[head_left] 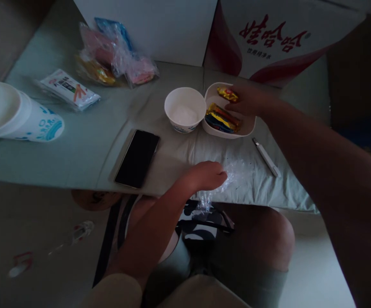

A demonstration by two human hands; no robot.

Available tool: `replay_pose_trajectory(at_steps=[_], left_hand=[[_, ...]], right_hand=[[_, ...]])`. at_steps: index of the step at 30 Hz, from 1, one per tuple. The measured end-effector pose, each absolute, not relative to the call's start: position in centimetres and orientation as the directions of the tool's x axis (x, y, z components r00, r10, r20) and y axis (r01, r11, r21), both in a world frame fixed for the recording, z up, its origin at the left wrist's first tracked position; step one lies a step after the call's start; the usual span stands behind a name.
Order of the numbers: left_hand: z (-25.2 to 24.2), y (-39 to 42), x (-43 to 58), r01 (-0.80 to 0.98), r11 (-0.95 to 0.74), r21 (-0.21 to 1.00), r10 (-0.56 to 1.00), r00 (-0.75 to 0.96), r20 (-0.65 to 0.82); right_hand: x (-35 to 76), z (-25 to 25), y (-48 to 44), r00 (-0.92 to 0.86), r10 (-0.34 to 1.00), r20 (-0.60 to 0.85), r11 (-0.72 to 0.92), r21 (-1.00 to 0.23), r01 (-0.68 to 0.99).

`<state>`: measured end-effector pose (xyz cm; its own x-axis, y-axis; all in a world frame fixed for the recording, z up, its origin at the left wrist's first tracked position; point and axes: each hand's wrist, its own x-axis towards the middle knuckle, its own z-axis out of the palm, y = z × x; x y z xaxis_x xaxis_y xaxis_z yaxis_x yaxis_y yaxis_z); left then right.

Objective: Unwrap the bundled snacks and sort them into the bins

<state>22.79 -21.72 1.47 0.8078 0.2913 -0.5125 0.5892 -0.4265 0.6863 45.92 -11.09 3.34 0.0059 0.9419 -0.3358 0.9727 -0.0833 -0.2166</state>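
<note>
Near the front edge of the bed-like surface, my left hand (208,175) is closed on crumpled clear plastic wrap (233,173), part of which hangs over the edge. My right hand (246,101) reaches into a white oval bowl (228,135), its fingers pinching a small gold-wrapped snack (228,94). Below that hand, several yellow, orange and dark wrapped snack bars (222,119) lie in the bowl. Against the bowl's left side stands a white paper cup (185,108); nothing shows inside it but its bottom.
A dark phone (137,158) lies left of my left hand, and a white utility knife (265,157) to the right. Farther left are stacked paper cups (41,119), a snack packet (70,89) and bagged snacks (105,49). A large white and red box (262,42) stands behind.
</note>
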Motion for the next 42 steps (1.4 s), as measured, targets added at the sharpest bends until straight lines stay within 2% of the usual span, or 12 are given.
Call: replay_pose_trajectory(at_steps=[4,10,15,19,24,31,34,39,42], left_hand=[[1.3,-21.7,22.8,0.583,-0.426,0.692,0.291,0.813,-0.505],[1.1,-21.8,22.7,0.605,-0.428,0.671,0.305,0.796,-0.523],[0.7,-21.9,22.8,0.6,-0.425,0.678,0.313,0.8,-0.513],[0.7,-21.9,22.9,0.594,-0.427,0.681,0.303,0.804,-0.511],[1.0,-21.9,23.0,0.599,-0.44,0.669,0.304,0.801,-0.516],[1.0,-21.8,23.0,0.6,-0.431,0.674,0.293,0.799,-0.525],[1.1,-21.9,23.0,0.61,-0.42,0.671,0.3,0.792,-0.532],[1.4,-21.8,23.0,0.627,-0.404,0.666,0.313,0.779,-0.543],[1.4,-21.8,23.1,0.62,-0.415,0.666,0.3,0.784,-0.544]], right_hand=[[46.3,2.2,-10.8,0.071,0.916,-0.395,-0.114,-0.087,0.99],[47.0,1.2,-12.5,-0.034,0.975,-0.222,-0.011,-0.199,0.98],[48.0,0.8,-13.9,0.005,0.97,-0.242,-0.036,-0.124,0.992],[48.1,0.1,-13.7,0.04,0.962,-0.271,-0.095,-0.192,0.977],[47.0,0.0,-13.3,0.018,0.956,-0.293,-0.084,-0.215,0.973],[46.1,1.0,-14.7,-0.144,0.967,-0.21,0.051,-0.391,0.919],[46.3,1.3,-15.1,-0.11,0.98,-0.165,0.023,-0.457,0.889],[45.2,2.8,-16.4,0.052,0.993,-0.109,-0.094,-0.427,0.899],[43.8,3.6,-17.7,0.09,0.983,-0.161,-0.15,-0.413,0.898]])
